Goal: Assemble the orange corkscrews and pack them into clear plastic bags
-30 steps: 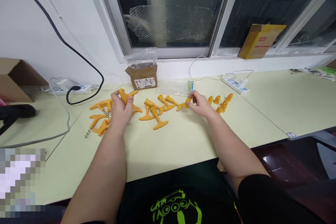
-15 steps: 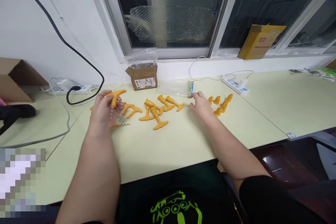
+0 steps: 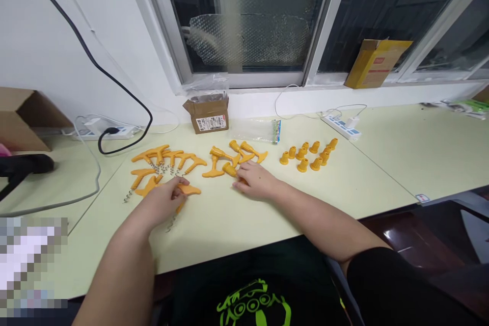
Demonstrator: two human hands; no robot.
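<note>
My left hand (image 3: pixel 168 196) is closed round a yellow T-handled corkscrew (image 3: pixel 191 190), its metal spiral pointing down toward the near side of the table. Beside it lie several more uncapped corkscrews (image 3: pixel 171 155) with bare spirals. My right hand (image 3: pixel 255 178) is closed over the handle end of a capped corkscrew (image 3: pixel 229 169); its fingers hide most of that handle. Just behind this hand lie several other capped corkscrews (image 3: pixel 214 165). Farther right, several loose yellow caps (image 3: pixel 303 165) stand upright on the table.
A clear plastic bag (image 3: pixel 252 131) lies behind the corkscrews, next to an open cardboard box (image 3: pixel 211 119). Power strips (image 3: pixel 342 126) with cables sit along the wall. A yellow carton (image 3: pixel 376 63) leans on the window sill. The pale table (image 3: pixel 248 219) ends close to my body.
My left hand has come down and nearer to me with a corkscrew. The right hand has moved left from beside the bag and caps onto a capped corkscrew.
</note>
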